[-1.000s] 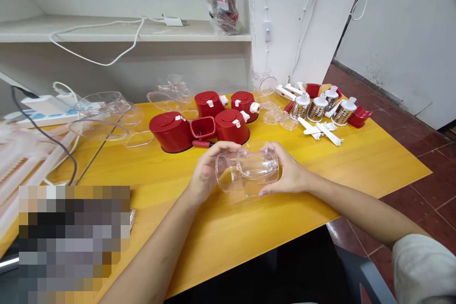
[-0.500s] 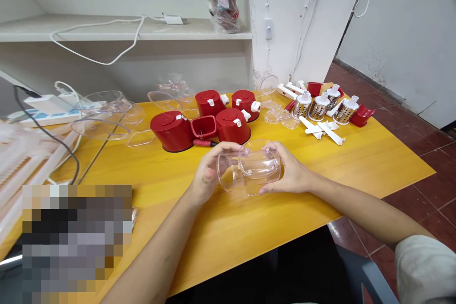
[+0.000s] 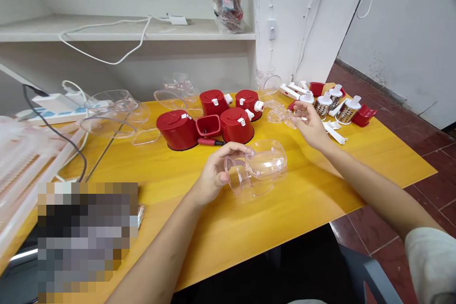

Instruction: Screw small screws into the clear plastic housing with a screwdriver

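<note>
My left hand (image 3: pixel 213 175) grips a clear plastic housing (image 3: pixel 260 168) with a short tube end, held just above the yellow table (image 3: pixel 356 161). My right hand (image 3: pixel 310 123) is stretched toward the back right of the table with its fingers apart and nothing in them. It hovers over small clear plastic rings (image 3: pixel 280 116), next to a row of metal grater drums (image 3: pixel 326 104) with white caps. White handle parts (image 3: pixel 335 133) lie just right of that hand.
Several red bases (image 3: pixel 213 121) stand in a group at the table's middle back. Clear plastic bowls (image 3: pixel 110 114) and lids lie at the back left. A power strip (image 3: pixel 53 107) and cables sit at the far left. A shelf (image 3: pixel 124 31) runs along the wall behind.
My right hand has let go of the clear housing and moved up and right toward the grater drums. My left hand keeps the housing alone.
</note>
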### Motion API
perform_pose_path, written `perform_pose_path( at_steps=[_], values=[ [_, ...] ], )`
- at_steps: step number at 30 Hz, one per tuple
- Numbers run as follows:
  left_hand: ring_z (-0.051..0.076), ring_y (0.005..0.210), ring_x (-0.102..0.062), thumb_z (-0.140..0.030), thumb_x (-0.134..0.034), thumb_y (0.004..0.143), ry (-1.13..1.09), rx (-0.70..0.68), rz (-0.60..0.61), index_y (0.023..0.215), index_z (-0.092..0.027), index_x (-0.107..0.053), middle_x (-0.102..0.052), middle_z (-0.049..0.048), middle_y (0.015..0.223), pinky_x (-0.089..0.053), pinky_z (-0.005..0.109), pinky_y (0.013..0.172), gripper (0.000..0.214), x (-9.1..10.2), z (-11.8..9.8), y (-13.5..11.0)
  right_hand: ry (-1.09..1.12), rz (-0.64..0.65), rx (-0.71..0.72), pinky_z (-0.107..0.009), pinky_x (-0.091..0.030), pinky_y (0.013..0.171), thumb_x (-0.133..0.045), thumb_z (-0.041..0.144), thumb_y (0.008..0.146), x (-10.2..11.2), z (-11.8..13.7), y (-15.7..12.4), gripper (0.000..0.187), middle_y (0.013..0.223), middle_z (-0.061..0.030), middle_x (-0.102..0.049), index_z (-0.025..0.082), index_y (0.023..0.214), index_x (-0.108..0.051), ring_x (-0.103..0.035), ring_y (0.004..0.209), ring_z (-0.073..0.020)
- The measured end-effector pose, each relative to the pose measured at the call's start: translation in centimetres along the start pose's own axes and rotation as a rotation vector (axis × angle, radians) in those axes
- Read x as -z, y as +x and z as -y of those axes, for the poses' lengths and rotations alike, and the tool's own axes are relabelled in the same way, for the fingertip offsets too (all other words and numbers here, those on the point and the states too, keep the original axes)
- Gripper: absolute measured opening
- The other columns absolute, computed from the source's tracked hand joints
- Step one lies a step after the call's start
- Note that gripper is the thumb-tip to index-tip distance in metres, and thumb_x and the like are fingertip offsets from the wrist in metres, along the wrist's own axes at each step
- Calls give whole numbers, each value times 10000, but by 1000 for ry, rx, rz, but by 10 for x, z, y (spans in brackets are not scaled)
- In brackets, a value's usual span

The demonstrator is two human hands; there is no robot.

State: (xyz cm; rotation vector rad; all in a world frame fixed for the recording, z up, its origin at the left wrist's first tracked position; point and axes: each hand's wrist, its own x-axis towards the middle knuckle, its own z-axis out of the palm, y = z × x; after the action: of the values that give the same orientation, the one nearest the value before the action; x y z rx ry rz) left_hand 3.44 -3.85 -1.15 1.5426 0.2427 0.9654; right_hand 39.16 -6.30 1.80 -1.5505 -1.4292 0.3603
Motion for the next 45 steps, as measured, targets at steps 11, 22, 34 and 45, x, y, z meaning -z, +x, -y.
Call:
perform_pose_path(
  at_steps=[11,22,34,45],
  values=[
    [318,1206,-806,-1042,-864,838,35,-20,24,1379,-238,-879,-847,154,1327,-659,374,1062,969,-1,-1,-1,-639,367,-42,-507,-660,1368,-766,549,1113,-23,8,70,593,1584,-141,-718,140,1539,-711,-706,1530,-227],
    [292,1100,-806,-1028,-881,838,47,-26,37,1367,-223,-886,-850,145,1268,-664,356,966,964,4,-4,1,-822,416,-138,-479,-685,1320,-751,566,1120,-38,19,73,580,1507,-129,-749,134,1505,-721,-736,1459,-206],
    [300,1116,-818,-1008,-899,843,66,-36,30,1357,-217,-887,-858,154,1269,-670,364,980,943,3,-6,2,-812,304,-269,-476,-684,1322,-740,585,1123,-59,38,62,606,1538,-138,-736,144,1537,-708,-730,1476,-213],
    [324,1184,-815,-1006,-919,821,69,-40,67,1357,-219,-876,-863,159,1298,-653,374,1028,954,3,-8,3,-874,293,-311,-471,-689,1313,-755,580,1115,-68,52,81,615,1532,-145,-738,125,1527,-711,-734,1466,-212]
  ],
)
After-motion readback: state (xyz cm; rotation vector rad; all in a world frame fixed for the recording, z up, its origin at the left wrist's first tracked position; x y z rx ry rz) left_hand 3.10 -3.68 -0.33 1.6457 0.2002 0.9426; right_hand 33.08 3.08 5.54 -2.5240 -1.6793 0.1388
